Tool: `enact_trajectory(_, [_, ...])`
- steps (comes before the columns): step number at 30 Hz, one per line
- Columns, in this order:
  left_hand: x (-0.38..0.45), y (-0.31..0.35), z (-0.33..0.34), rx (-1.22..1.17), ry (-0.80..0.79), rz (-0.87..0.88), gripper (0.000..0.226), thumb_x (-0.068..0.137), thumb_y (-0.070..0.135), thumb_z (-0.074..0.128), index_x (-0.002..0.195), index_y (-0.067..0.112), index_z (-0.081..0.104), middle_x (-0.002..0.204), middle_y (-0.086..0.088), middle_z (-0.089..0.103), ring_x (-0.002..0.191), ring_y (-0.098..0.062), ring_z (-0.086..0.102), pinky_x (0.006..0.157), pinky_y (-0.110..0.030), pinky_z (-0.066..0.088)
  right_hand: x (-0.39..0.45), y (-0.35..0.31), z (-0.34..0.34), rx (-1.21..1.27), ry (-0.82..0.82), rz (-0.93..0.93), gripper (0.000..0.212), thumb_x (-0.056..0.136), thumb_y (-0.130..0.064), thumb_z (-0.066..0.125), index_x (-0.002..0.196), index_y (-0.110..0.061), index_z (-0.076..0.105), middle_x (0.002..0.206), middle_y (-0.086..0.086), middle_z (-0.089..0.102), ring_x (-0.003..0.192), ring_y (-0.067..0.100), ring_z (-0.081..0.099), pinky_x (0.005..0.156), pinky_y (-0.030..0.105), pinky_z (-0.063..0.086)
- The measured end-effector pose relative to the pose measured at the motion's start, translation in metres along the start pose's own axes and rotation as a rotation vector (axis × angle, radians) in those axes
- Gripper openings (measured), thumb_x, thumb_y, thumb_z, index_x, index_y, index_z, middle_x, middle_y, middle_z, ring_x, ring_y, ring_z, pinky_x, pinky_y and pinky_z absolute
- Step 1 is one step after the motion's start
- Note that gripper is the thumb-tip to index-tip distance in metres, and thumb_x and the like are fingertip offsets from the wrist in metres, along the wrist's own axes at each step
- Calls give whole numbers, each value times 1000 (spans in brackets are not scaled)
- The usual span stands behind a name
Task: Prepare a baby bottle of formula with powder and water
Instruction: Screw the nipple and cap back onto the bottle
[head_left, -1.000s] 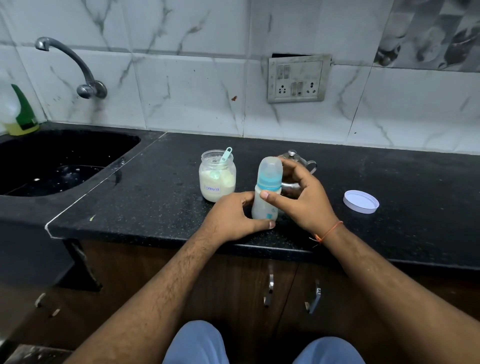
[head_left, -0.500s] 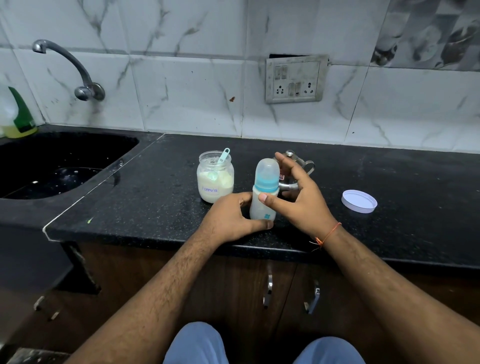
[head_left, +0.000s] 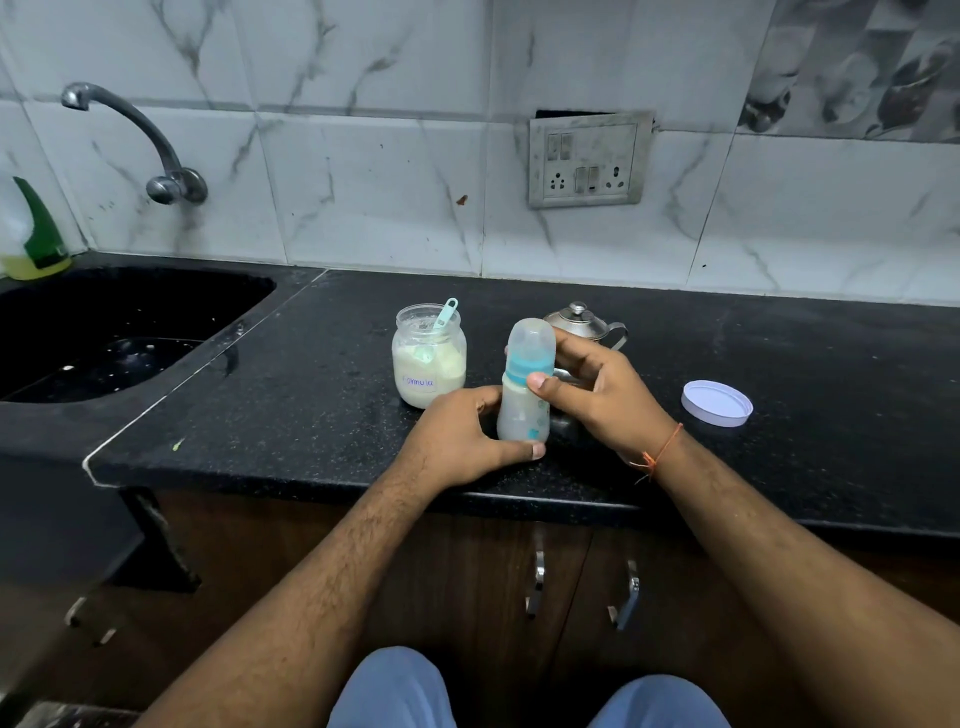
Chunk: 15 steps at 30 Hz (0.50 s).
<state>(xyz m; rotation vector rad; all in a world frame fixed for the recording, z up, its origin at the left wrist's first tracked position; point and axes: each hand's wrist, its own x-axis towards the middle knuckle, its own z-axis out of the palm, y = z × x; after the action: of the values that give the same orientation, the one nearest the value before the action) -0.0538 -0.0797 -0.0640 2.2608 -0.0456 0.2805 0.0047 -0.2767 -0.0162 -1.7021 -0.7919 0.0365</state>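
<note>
Kettle (head_left: 584, 325) body hidden behind right hand (head_left: 597, 400).

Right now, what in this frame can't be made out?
Head view only:
- Steel pot: lower body hidden behind the right hand.
- Baby bottle: base and far side covered by the left hand; fill level unclear through cloudy plastic.
- Scoop: bowl buried in the formula jar.
- Green bottle: cut off by the left edge.

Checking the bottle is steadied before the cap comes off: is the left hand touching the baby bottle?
Touching. The head view shows the left hand wrapped around the base of the baby bottle, its thumb lying across the bottle's bottom edge.
</note>
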Motion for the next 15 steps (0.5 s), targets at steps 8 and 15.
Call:
enact_trajectory(8, [-1, 3, 6, 35, 70, -32, 76, 57, 75, 90, 121, 37, 78, 104, 22, 81, 99, 4, 75, 94, -37, 65, 1, 0, 7, -27, 99, -19, 53, 87, -15, 87, 137, -14, 68, 128, 0, 77, 124, 16, 70, 109, 50, 55])
enact_trajectory(15, [-1, 4, 1, 5, -11, -32, 82, 54, 78, 84, 125, 38, 78, 112, 23, 82, 107, 2, 76, 103, -40, 63, 7, -2, -12, 112, -172, 39, 44, 97, 1, 69, 141, 0, 61, 136, 12, 73, 129, 27, 68, 110, 44, 55])
